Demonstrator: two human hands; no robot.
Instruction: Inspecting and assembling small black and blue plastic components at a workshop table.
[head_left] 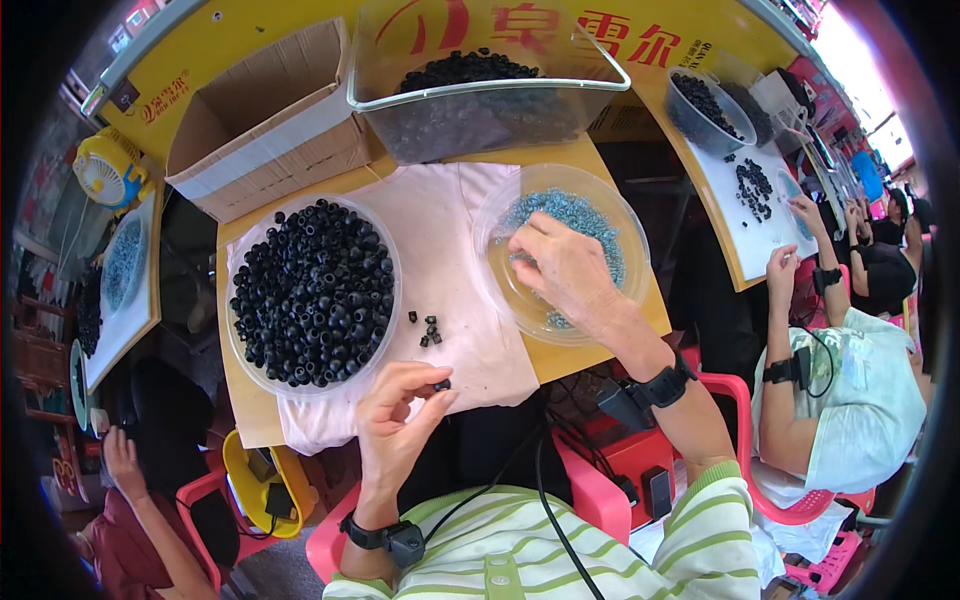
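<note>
Between thumb and fingertips my left hand (395,420) pinches one small black cap-like piece (442,385). It is held above the front part of a pale pink cloth (475,360). My right hand (565,262) reaches into a clear round bowl (515,305) of small bluish, see-through pieces (582,214). Its fingers are curled together over the bowl, and whatever they hold is hidden. To the left stands a round tub (397,290) heaped with black hollow caps (315,290). Several loose black caps (431,331) lie on the cloth between the two containers.
Behind the bowls stand a cardboard box (270,150) and a clear plastic bin (480,130) partly filled with black pieces. A yellow fan (105,172) is at the left. At the right, a person (840,400) sits at another table (750,245); another person's hand (122,465) shows at left.
</note>
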